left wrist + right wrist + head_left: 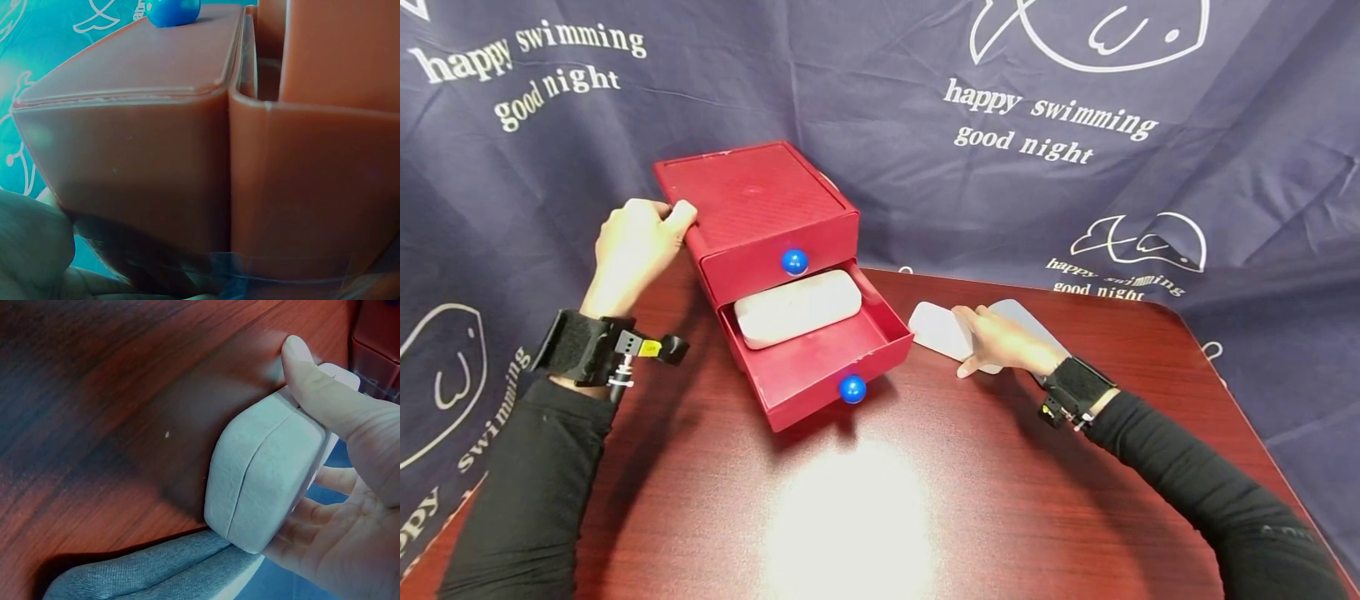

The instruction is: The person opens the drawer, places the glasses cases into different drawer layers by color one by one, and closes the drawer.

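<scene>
A red two-drawer box (752, 196) stands on the table. Its top drawer is closed, with a blue knob (793, 262). The lower drawer (820, 358) is pulled out, and a white case (797, 307) lies inside it. My left hand (658, 221) grips the box's left rear corner, thumb on the lid; the left wrist view shows the box wall (156, 156) close up. To the right of the box, my right hand (988, 342) holds a second white case (936, 329) against the table, thumb (325, 394) on one side and fingers on the other side of the case (265, 475).
A grey case (1026, 317) lies just behind the right hand, also visible as grey case (156, 575) by the white one. The dark red wooden table (925, 500) has a rounded right corner. A navy printed cloth (1075, 125) hangs behind.
</scene>
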Demonstrator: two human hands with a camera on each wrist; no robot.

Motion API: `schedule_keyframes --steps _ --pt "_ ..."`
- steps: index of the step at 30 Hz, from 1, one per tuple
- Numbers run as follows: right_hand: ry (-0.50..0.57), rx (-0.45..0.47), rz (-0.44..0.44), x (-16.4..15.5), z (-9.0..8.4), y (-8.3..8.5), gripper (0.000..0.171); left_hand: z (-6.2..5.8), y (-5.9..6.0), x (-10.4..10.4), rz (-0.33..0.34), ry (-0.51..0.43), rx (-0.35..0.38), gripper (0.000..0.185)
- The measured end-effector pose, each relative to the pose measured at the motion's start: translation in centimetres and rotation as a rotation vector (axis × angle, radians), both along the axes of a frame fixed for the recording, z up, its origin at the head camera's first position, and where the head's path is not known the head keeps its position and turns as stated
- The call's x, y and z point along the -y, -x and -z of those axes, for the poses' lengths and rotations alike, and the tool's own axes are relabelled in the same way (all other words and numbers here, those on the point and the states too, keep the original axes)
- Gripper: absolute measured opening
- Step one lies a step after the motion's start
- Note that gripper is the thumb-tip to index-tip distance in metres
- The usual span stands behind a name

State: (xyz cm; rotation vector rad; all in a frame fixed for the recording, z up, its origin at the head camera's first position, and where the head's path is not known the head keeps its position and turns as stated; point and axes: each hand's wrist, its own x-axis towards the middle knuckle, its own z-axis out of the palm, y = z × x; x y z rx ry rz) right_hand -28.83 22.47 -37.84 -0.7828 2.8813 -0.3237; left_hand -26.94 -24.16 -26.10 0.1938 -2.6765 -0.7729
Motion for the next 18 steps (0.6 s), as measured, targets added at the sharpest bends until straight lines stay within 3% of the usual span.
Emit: schedule_keyframes --steps 9,18 --pt "-0.006 -0.011 -0.013 -0.06 0.09 -0.16 0.088 -0.08 -0.05 -0.06 -0.001 0.002 -0.002 0.05" --pt "-0.041 0.061 0.004 -0.02 -0.58 -0.2 0.097 -0.06 0.01 0.0 0.0 0.003 0.001 0.049"
